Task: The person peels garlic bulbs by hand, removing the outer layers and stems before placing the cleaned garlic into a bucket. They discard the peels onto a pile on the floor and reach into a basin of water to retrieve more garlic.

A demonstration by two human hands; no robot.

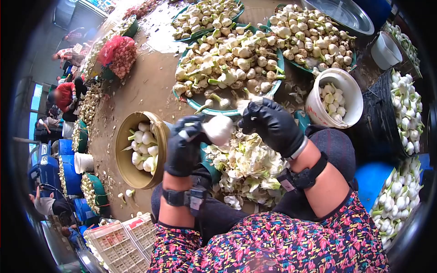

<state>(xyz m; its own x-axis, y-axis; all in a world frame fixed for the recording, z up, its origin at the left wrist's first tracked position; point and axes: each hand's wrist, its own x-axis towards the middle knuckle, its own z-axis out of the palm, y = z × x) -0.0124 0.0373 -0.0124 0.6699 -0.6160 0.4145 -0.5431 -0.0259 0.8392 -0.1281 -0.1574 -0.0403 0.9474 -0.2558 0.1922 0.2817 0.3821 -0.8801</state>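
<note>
Steady the garlic bulb (219, 130) lightly in your left hand's (183, 146) grasping fingers, turned toward your right hand's (272, 126) curled fingers, though I cannot tell whether those grip anything

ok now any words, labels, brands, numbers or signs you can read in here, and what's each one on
No text can be read for certain, so there is nothing to quote.
White bucket: red marks on its outer side, too blurred to read.
Left wrist unit: pale patch, too small to read.
Right wrist unit: pale patch with faint marks, too small to read.
Pale crate-like item at lower left: red marking, unreadable.
</note>
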